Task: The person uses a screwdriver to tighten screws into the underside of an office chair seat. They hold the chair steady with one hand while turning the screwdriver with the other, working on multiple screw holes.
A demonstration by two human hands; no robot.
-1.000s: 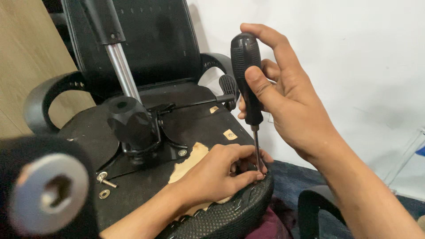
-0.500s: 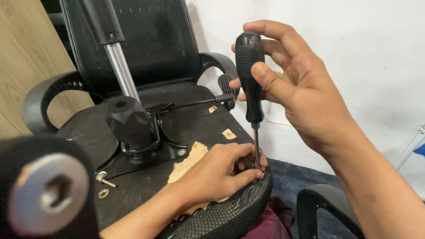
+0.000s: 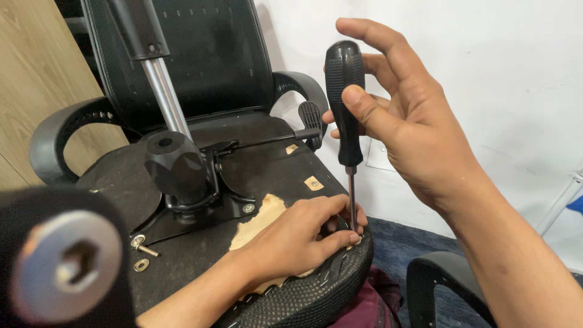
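Screwdriver: a black-handled screwdriver (image 3: 345, 103) stands upright, its thin metal shaft running down to the front edge of the upturned chair seat (image 3: 200, 255), where the tip disappears between the fingers of the lower hand.
Right hand: the right hand (image 3: 413, 130) pinches the handle between the thumb, pressed on its near face, and the fingers behind it; the index finger arches loosely over the top, not wrapped tight.
Left hand: the left hand (image 3: 297, 234) lies palm down on the seat underside, fingers curled together around the foot of the shaft; whatever it steadies there is hidden.
Seat underside: black fabric torn open beside the left hand, showing a pale patch of wood (image 3: 258, 222).
Mechanism: a black metal plate (image 3: 228, 203) carries a chunky black knob (image 3: 173, 164) and a silver gas cylinder (image 3: 161, 88) rising toward the upper left.
Loose hardware: a bolt with washers (image 3: 143, 246) rests on the fabric, left of the plate.
Surroundings: curved black armrests (image 3: 54, 130), mesh backrest (image 3: 200, 54), white wall (image 3: 486, 61).
Foreground: a blurred black part with a metal hex socket (image 3: 67, 264).
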